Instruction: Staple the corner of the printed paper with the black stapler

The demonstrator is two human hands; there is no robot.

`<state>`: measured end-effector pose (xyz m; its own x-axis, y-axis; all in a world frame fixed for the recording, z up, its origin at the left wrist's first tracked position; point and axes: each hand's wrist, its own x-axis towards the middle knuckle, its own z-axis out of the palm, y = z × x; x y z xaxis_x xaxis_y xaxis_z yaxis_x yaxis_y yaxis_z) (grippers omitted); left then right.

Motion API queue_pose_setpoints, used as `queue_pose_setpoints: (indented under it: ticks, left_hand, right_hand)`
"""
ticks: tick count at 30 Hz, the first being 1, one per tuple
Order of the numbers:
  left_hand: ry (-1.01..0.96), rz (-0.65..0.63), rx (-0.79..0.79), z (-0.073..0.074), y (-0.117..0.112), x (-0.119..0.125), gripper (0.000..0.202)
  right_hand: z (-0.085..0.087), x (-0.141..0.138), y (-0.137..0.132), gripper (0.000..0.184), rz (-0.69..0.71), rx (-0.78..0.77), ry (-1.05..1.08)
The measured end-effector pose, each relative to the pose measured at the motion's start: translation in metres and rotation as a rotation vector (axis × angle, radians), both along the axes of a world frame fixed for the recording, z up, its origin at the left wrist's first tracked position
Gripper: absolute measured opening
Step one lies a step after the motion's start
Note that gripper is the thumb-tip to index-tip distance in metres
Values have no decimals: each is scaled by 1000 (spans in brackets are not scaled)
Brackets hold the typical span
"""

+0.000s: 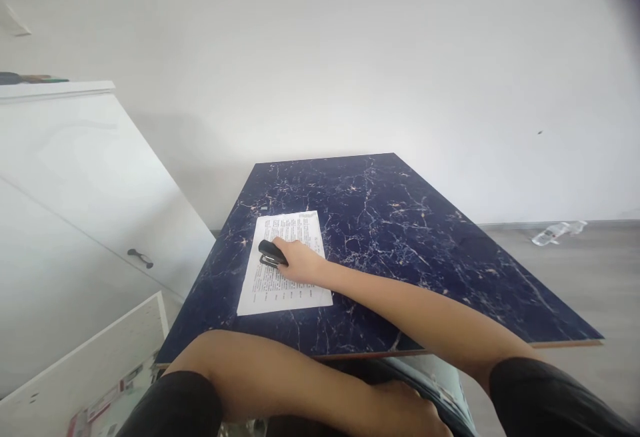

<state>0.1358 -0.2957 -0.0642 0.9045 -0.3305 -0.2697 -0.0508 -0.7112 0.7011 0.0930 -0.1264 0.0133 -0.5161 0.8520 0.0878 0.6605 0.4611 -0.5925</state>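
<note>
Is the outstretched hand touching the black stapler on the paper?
Touching. The head view shows the right hand closed over the stapler, with no gap.

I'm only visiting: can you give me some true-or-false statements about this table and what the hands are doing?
1. The right hand grips a black stapler. True.
2. The stapler sits over a printed sheet of paper. True.
3. The table top is plain white. False: it is dark blue with pale marble veins.
4. The left hand presses the paper down. False: it lies by the table's near edge, away from the paper.
5. A white cabinet stands left of the table. True.
</note>
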Motion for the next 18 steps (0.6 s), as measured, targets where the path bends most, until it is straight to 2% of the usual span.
queue_pose_setpoints:
  ticks: [3, 6, 10, 13, 16, 18]
  left_hand:
    - [72, -42, 104, 0, -3, -1, 32]
    - [91, -46, 155, 5, -4, -3, 34]
    - [100, -51, 189, 15, -5, -1, 36]
    - [75, -78, 249, 16, -8, 1, 37]
    - [-150, -48, 394, 11, -10, -5, 28]
    - [-361, -91, 380, 9, -9, -16, 14]
  right_hand:
    - [3, 29, -3, 42, -8, -12, -4]
    - [3, 71, -10, 38, -23, -12, -7]
    - [-1, 128, -21, 37, -100, 3, 6]
    - [-6, 155, -25, 36, -147, -10, 47]
    - [-8, 165, -22, 32, -140, 5, 90]
    - [-9, 167, -20, 32, -121, 9, 107]
